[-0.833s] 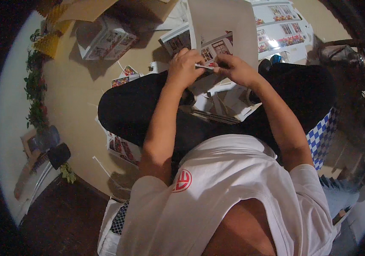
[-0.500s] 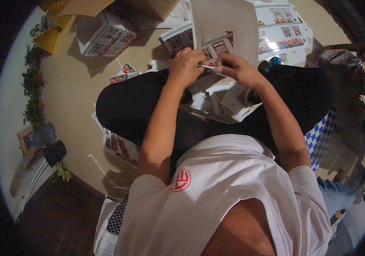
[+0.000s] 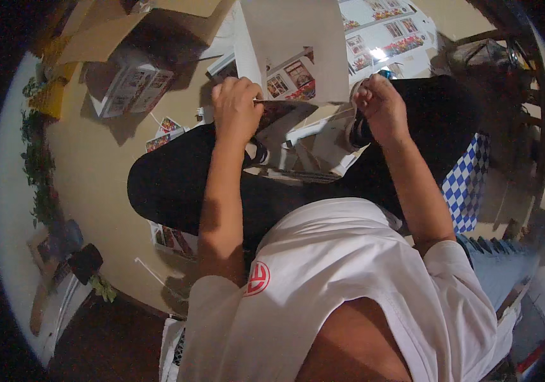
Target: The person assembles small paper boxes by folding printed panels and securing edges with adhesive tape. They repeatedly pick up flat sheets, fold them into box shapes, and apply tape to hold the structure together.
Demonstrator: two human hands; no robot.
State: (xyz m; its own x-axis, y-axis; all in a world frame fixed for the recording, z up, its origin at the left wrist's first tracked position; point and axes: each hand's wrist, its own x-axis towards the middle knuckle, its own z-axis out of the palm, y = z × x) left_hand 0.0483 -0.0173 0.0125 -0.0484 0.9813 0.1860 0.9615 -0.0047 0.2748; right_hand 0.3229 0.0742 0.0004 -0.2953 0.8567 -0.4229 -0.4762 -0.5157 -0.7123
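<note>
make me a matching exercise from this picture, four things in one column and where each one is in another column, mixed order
Things:
1. left hand
2. right hand
3. checked cloth
4. printed box

Places:
A. on the floor at upper left, under the cardboard
B. closed on the left edge of the folded sheet
C. raised at the sheet's right side
D. beside the right knee

Pairs: 1-B, 2-C, 3-D, 4-A
</note>
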